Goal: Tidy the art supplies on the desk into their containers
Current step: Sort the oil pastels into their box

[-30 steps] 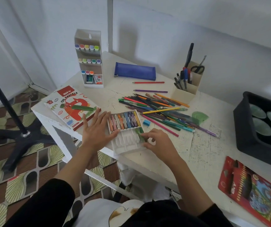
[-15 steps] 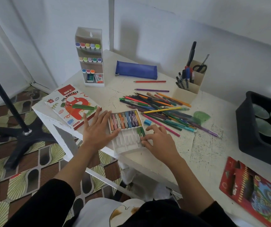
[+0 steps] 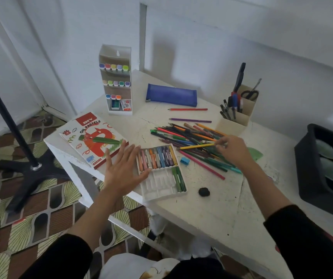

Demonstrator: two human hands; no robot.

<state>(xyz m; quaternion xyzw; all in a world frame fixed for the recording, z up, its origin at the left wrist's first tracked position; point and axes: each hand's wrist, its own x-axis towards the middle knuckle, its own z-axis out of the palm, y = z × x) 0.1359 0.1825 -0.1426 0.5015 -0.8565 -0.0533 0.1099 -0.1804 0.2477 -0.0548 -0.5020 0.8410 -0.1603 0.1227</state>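
A white pastel tray (image 3: 159,186) lies near the desk's front edge. Its upper row is full of oil pastels (image 3: 157,158), and two green pastels (image 3: 178,179) lie at the right of its lower row. My left hand (image 3: 121,168) rests flat and spread against the tray's left side. My right hand (image 3: 234,152) is over the heap of coloured pencils (image 3: 191,135), its fingertips pinching the end of a yellow pencil (image 3: 197,146). The oil pastels box (image 3: 89,129) lies to the left with a green pastel (image 3: 105,140) on it.
A blue sharpener (image 3: 184,161) and a black lump (image 3: 204,191) lie beside the tray. At the back are a marker rack (image 3: 117,81), a blue pencil case (image 3: 171,95) and a pen holder (image 3: 236,119). A black bin (image 3: 310,178) stands right; a stand base (image 3: 31,168) is on the floor.
My right hand left the tray's lower right corner and reached up right to the pencil heap. The left hand stayed beside the tray. The black lump is now uncovered.
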